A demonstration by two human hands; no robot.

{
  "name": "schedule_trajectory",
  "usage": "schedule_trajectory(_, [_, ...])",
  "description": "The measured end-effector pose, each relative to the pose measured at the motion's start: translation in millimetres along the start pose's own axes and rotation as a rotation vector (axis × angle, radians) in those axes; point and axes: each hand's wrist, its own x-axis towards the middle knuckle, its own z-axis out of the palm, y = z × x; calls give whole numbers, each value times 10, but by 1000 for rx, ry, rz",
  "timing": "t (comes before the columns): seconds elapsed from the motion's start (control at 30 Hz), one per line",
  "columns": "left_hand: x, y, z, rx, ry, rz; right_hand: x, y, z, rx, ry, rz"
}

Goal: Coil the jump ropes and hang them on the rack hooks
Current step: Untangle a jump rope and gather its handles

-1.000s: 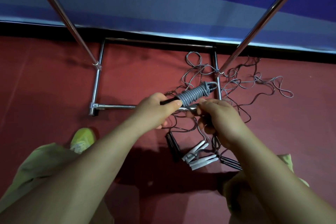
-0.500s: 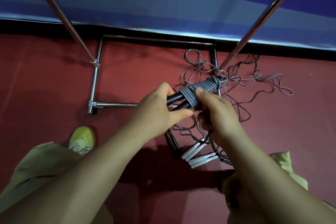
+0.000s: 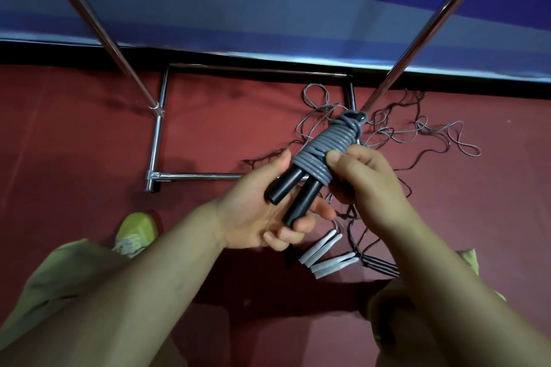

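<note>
Coiled grey rope [image 3: 329,147] sits btwn both hands: left hand [image 3: 265,211] cups black handles [image 3: 293,192], fingers curled; right hand [image 3: 362,179] thumb pinches coil.

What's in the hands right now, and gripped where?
One coiled jump rope. Left hand cradles the two black handles at their free ends; right hand pinches the grey cord wraps, thumb on top.
</note>
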Motion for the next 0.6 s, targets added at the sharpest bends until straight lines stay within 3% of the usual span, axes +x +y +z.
schedule_trajectory(0.33, [86, -7, -20, 431, 557, 23, 7, 120, -13, -468, -95, 305])
schedule_trajectory(0.5, [110, -58, -23, 896, 695, 30, 4, 125, -23, -574, -181, 496])
schedule_trajectory(0.6, [128, -90, -109, 1020, 786, 47, -2, 146, -8, -505, -175, 572])
